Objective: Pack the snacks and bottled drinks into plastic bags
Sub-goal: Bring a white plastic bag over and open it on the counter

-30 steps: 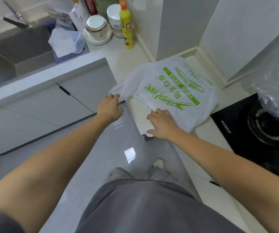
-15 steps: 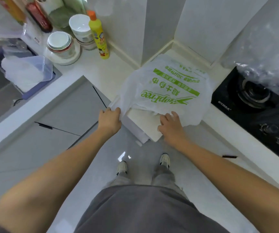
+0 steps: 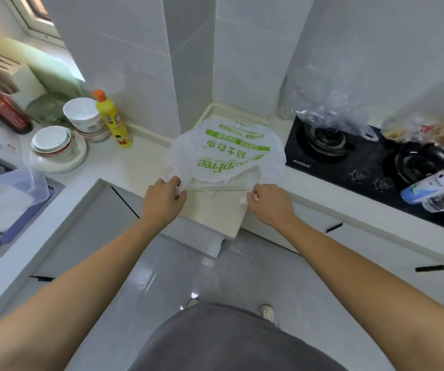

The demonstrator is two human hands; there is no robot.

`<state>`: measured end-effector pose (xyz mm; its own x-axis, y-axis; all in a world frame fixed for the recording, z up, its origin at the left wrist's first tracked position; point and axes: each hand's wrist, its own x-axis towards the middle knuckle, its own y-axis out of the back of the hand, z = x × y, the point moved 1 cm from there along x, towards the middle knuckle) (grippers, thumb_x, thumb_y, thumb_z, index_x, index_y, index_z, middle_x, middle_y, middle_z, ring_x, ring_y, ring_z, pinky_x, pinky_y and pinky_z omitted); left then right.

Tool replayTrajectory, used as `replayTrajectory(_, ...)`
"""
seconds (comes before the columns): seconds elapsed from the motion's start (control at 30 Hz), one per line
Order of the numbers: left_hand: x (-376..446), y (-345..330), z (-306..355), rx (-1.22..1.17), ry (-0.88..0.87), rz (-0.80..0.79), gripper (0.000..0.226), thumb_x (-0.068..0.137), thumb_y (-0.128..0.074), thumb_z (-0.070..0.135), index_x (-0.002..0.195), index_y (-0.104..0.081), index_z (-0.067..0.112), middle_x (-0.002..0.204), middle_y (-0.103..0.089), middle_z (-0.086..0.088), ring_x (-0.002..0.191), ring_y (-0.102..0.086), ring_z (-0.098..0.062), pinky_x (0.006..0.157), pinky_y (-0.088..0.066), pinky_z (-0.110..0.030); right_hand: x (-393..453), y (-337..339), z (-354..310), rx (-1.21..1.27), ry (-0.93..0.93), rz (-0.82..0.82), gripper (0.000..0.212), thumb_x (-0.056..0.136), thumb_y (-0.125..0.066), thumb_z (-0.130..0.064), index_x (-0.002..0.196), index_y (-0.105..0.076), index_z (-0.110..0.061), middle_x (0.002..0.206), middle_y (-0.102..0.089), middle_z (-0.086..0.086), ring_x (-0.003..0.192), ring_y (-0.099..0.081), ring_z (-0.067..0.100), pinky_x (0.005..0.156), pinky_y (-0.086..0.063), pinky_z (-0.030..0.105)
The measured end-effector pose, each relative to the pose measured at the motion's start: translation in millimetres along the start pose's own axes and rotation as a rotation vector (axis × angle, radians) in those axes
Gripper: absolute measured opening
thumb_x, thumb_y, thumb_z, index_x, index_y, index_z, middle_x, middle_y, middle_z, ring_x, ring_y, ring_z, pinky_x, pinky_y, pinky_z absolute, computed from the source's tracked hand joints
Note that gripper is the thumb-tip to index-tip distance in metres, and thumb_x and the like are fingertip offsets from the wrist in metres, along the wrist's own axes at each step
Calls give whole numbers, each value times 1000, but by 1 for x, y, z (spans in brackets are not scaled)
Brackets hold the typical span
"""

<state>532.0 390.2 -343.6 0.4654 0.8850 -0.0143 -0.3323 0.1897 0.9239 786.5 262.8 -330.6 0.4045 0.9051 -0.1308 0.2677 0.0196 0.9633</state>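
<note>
Both hands are pinching the plastic bag [image 3: 226, 153] by its near edge: left hand [image 3: 163, 201] at nine o'clock, right hand [image 3: 268, 204] at three. The bag is lying on the tabletop [image 3: 135, 167] at twelve o'clock from them (mouth nearest), equally close to both.

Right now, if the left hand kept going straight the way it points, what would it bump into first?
The left hand already grips the white plastic bag, so it would push into that first. Beyond it stands the tiled wall column, though depth is hard to judge.
</note>
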Motion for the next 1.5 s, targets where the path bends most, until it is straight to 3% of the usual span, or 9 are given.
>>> replayTrajectory(0.07,1,0,6,-19,-19,2,21,97,-55,31,99,-55,10,74,-57,-11,80,-54,-36,68,-42,-41,-2,0,4,176,-140,65,35,99,-57,-46,96,-71,-14,95,-69,1,87,-63,23,68,-44,33)
replayTrajectory(0.17,1,5,19,-76,-29,8,19,98,-53,29,98,-52,11,73,-56,-9,73,-55,-34,57,-37,-37,-3,5,8,305,-213,160,9,90,-64,-14,98,-65,-10,100,-66,6,92,-63,27,71,-45,34)
replayTrajectory(0.33,14,22,56,-200,-108,62,16,100,-53,30,104,-50,14,70,-50,2,67,-49,-26,54,-30,-34,-4,35,25,628,-452,249,47,82,-62,1,127,-52,-9,96,-61,10,88,-59,27,75,-49,36)
replayTrajectory(0.43,24,31,86,-269,-144,86,16,100,-53,33,97,-49,19,64,-48,7,61,-48,-20,51,-26,-32,-4,48,59,724,-646,188,15,81,-71,-13,91,-68,-2,86,-72,18,78,-64,23,78,-58,37)
replayTrajectory(0.5,28,33,110,-293,-172,91,15,100,-52,35,99,-50,19,63,-49,7,59,-49,-14,51,-26,-31,-11,57,82,753,-660,183,25,85,-72,-21,68,-62,-6,70,-70,10,73,-66,23,74,-58,37)
replayTrajectory(0.73,20,27,211,-262,-316,101,25,101,-51,38,112,-56,16,61,-53,4,65,-53,-22,54,-31,-33,-68,110,143,911,-586,429,45,94,-69,-30,64,-39,-14,55,-68,-6,60,-63,6,62,-42,30)
replayTrajectory(0.87,1,17,281,-206,-405,93,20,97,-52,31,110,-56,16,67,-57,2,71,-56,-28,57,-41,-36,-119,137,191,966,-542,549,33,94,-70,-29,76,-49,-11,69,-62,29,50,-67,5,61,-38,32)
replayTrajectory(1.03,-40,-9,378,-171,-507,83,18,97,-53,29,107,-58,14,75,-64,-6,73,-58,-33,61,-48,-42,-193,159,273,876,-522,611,45,92,-72,-31,66,-42,-9,62,-51,34,44,-65,14,58,-40,34)
replayTrajectory(1.5,-142,-99,662,-176,-867,20,28,102,-48,37,111,-59,13,78,-67,-8,75,-62,-37,57,-45,-40,-351,229,506,794,-653,807,45,96,-70,-21,63,-39,-20,41,-44,-15,48,-66,20,49,-38,29)
